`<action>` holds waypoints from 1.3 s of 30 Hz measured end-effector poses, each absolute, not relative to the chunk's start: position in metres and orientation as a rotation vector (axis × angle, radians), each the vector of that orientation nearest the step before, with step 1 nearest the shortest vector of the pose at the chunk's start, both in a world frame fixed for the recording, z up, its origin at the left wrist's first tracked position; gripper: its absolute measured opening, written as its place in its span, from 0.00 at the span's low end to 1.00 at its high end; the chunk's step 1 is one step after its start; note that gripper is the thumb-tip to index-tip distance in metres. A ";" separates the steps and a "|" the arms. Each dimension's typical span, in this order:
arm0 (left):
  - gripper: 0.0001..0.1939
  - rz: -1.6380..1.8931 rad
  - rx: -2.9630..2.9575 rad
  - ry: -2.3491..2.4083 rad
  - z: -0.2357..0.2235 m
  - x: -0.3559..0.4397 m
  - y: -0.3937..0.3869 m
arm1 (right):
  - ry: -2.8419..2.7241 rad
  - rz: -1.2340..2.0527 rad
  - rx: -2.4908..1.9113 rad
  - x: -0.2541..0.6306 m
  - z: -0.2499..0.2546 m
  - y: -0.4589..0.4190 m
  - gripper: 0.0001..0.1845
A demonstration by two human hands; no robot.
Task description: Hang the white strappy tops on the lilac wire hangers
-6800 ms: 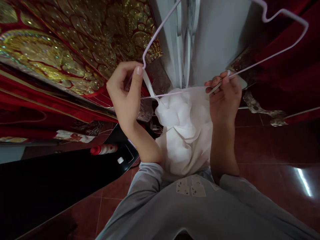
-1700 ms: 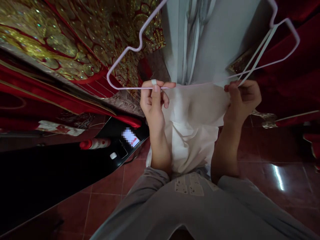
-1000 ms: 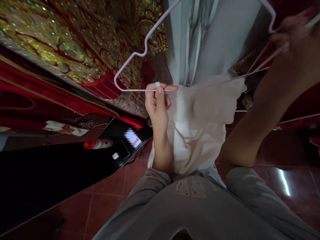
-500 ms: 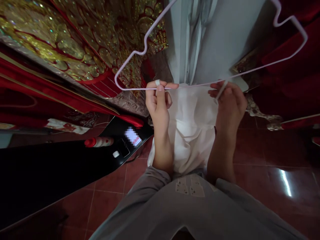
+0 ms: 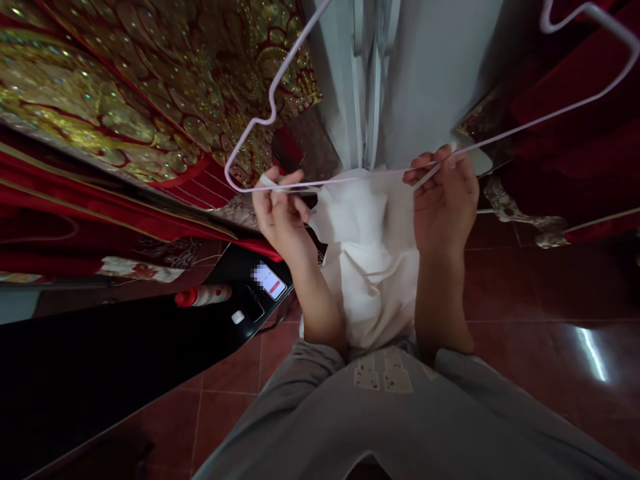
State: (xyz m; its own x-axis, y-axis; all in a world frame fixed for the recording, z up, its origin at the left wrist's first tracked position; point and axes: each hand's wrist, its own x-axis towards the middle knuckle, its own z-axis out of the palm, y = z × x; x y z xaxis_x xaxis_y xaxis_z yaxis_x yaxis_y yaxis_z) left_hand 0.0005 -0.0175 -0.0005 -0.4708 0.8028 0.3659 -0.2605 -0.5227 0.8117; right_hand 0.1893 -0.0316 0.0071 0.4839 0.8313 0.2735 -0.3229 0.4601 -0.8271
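A pale lilac hanger spans the view, its lower bar running between my hands and its top out of frame. White cloth with thin straps hangs below the bar, down toward my lap; its lower end merges with other white fabric. My left hand is at the hanger's left corner, a white strap looped over its fingers. That strap stretches right toward the cloth. My right hand pinches another white strap against the bar, right of the cloth. Some fingertips are blurred.
Red garments with gold sequins crowd the left side, and dark red garments hang at right. Grey-white panels stand ahead. On the black table lie a lit phone, a dark phone, a white case and a red-capped bottle.
My left hand has moved left along the bar and loosened from its pinch, drawing the strap outward. My right hand has shifted slightly left and up. The hanger looks larger, nearer.
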 end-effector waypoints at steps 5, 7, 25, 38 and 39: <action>0.10 2.323 1.028 1.136 -0.017 -0.039 -0.002 | -0.779 0.824 -0.783 0.190 0.007 -0.031 0.14; 0.15 2.444 1.055 1.068 -0.025 -0.050 0.004 | -0.788 0.819 -0.790 0.190 0.007 -0.031 0.16; 0.07 1.675 1.767 1.098 0.088 -0.057 0.016 | -0.776 0.890 -0.861 0.194 0.013 -0.032 0.18; 0.18 1.972 0.681 0.889 0.043 -0.027 0.011 | -0.762 0.831 -0.866 0.192 0.012 -0.031 0.16; 0.18 1.960 0.640 0.877 0.037 -0.018 0.007 | -0.756 0.831 -0.853 0.191 0.011 -0.030 0.15</action>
State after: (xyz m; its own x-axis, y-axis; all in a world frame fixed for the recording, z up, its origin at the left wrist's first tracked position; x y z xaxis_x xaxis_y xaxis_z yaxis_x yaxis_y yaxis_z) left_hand -0.0176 0.0067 0.0366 -0.4886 0.8669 0.0985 -0.5045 -0.3729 0.7787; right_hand 0.1907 -0.0304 0.0114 0.4668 0.8541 0.2294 -0.3095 0.4008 -0.8623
